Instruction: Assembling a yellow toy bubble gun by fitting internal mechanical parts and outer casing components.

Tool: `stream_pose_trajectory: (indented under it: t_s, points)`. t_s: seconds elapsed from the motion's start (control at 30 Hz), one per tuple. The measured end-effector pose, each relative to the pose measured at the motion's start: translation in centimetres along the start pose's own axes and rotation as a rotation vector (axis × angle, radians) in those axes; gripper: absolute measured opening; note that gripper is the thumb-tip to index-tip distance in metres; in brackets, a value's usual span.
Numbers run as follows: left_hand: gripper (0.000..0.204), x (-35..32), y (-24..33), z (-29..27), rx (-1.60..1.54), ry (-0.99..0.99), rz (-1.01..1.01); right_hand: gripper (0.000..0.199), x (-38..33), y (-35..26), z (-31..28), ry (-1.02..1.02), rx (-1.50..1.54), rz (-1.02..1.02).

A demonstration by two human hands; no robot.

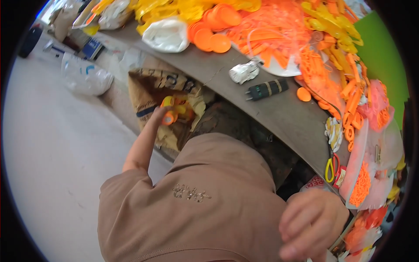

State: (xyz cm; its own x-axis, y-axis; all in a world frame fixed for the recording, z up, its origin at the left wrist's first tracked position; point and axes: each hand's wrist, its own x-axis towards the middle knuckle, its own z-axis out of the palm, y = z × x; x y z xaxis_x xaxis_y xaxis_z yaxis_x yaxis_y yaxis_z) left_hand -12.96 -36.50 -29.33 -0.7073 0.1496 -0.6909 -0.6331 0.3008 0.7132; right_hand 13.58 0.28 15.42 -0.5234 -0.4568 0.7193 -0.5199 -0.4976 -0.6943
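Observation:
My left hand (159,115) reaches down to the mouth of an open brown paper sack (140,98) beside the table. Its fingers close on a yellow and orange plastic piece (170,117) whose exact kind I cannot make out. More yellow pieces (185,111) lie inside the sack, partly hidden by the hand and the paper folds. My right hand (312,225) is raised near the lower right, blurred and close to the view. Its fingers are loosely bent and apart, and nothing shows in them. It is nearest the table's front edge.
On the grey table (270,111) lie orange discs (219,43), piled orange parts (275,26), a white bag (166,36), a black cylindrical tool (267,89), crumpled foil (244,72), scissors (329,169) and a clear tray (349,187). A plastic bag (87,76) lies on the floor.

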Motion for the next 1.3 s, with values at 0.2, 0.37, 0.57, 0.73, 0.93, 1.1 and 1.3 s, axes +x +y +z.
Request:
stream_pose_trajectory:
  t_s: [0.2,0.37,0.57,0.73,0.93,1.1,1.3]
  points:
    - [0.07,4.6,0.2,5.5,-0.015,0.297,0.044,0.027,1.5,-2.9,2.6,0.21,-0.019,-0.07]
    - [0.05,8.7,-5.6,1.3,-0.105,0.344,0.319,0.028,1.2,-4.6,2.5,0.229,0.026,-0.127]
    - [0.034,-0.6,0.9,2.6,-0.115,0.625,0.503,0.03,0.4,-6.0,2.0,0.16,-0.129,-0.176]
    - [0.026,-14.1,12.1,10.8,-0.126,0.424,0.922,0.029,-0.9,-6.8,0.4,0.142,-0.222,-0.189]
    - [0.027,-24.0,17.6,19.0,0.194,-0.117,1.434,0.027,-0.7,-8.8,1.1,0.211,-0.218,-0.243]
    - [0.024,-26.8,20.0,25.7,0.279,-0.503,1.606,0.024,-2.2,-9.7,1.3,0.194,-0.244,-0.262]
    - [0.022,-26.1,20.8,29.8,0.311,-0.634,1.681,0.02,-4.0,-12.9,-0.1,0.125,-0.269,-0.302]
